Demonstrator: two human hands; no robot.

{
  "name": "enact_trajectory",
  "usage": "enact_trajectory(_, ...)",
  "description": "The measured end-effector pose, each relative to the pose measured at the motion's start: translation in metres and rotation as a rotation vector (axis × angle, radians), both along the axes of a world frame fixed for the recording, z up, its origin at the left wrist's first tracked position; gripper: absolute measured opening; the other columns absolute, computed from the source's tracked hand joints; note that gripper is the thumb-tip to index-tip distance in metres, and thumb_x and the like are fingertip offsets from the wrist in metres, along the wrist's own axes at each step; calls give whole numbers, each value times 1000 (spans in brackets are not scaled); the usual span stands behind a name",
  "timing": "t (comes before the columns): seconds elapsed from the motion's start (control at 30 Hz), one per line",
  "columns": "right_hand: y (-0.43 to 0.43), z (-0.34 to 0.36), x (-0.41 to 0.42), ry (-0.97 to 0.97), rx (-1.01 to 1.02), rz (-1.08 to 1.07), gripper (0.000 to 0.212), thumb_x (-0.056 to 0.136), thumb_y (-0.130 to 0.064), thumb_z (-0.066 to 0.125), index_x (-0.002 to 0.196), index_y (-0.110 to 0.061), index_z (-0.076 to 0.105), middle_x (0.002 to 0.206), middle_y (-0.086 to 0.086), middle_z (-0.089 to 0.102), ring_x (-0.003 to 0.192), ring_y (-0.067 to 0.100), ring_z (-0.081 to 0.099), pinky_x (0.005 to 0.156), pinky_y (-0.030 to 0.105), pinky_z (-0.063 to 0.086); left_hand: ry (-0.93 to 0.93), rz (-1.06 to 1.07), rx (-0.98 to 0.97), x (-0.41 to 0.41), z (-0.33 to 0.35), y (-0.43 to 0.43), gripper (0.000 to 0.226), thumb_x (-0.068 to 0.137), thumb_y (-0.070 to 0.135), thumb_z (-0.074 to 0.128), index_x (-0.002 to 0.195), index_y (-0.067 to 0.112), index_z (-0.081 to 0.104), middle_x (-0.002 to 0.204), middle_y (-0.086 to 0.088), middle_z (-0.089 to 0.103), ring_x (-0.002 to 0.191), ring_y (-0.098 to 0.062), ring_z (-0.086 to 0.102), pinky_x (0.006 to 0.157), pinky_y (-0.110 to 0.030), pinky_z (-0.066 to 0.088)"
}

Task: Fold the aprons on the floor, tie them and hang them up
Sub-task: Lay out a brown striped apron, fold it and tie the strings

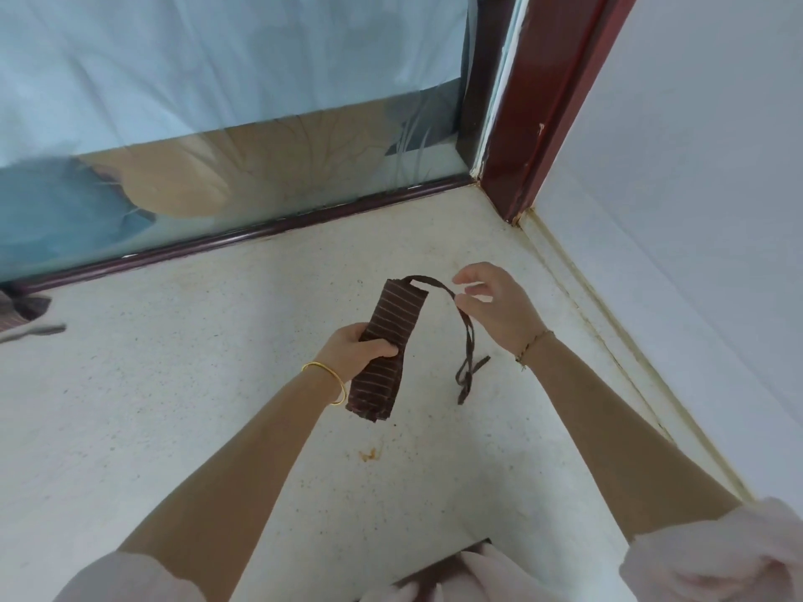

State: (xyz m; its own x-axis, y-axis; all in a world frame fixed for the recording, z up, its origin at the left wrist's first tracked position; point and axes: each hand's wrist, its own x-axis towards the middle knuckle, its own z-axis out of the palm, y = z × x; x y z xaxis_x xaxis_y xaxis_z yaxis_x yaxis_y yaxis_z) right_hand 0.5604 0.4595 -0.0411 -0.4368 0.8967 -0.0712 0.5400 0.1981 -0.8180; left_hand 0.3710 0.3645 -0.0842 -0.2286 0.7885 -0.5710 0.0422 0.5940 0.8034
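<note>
A brown apron with thin pale stripes [393,317] is folded into a narrow bundle and held above the speckled floor. My left hand [358,347] grips the bundle around its middle. A dark strap [467,341] runs from the bundle's top edge, arches to the right and hangs down with its loose ends dangling. My right hand [491,306] pinches this strap near its top, thumb and forefinger on it, the other fingers spread.
Another striped apron [19,312] with a strap lies on the floor at the far left edge. A glass door with a dark red frame [534,123] stands ahead. A white wall [695,210] runs along the right. The pale floor [217,384] lies below.
</note>
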Motion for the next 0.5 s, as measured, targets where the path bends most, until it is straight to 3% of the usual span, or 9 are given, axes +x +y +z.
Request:
enact_trajectory(0.1,-3,-4,-10,-130,130,98,31,92,-19,56,123,-14,58,122,-1,54,115,13,46,102,30,37,-61,47,16,7,4,-6,20,81,8,66,100,11,64,89,-9,69,78,-22,65,70,-30,54)
enact_trajectory(0.17,-1,-9,-16,-213,153,84,34,92,-20,55,126,-16,57,124,2,54,117,18,48,103,35,38,-72,61,40,11,6,-8,15,80,6,66,94,12,66,87,-10,69,76,-21,66,68,-29,54)
enact_trajectory(0.37,-2,-4,-29,-1,15,-28,15,93,-17,53,104,-11,62,91,-5,63,86,8,57,80,19,43,-158,100,55,12,12,-12,14,80,5,65,92,11,67,87,-12,70,80,-26,67,79,-37,56)
enact_trajectory(0.5,-1,1,-28,248,-229,-148,13,93,-15,53,95,-5,62,63,-1,52,54,11,50,59,24,52,-383,137,39,10,20,-11,15,84,5,58,99,8,62,96,-14,67,79,-24,65,73,-34,54)
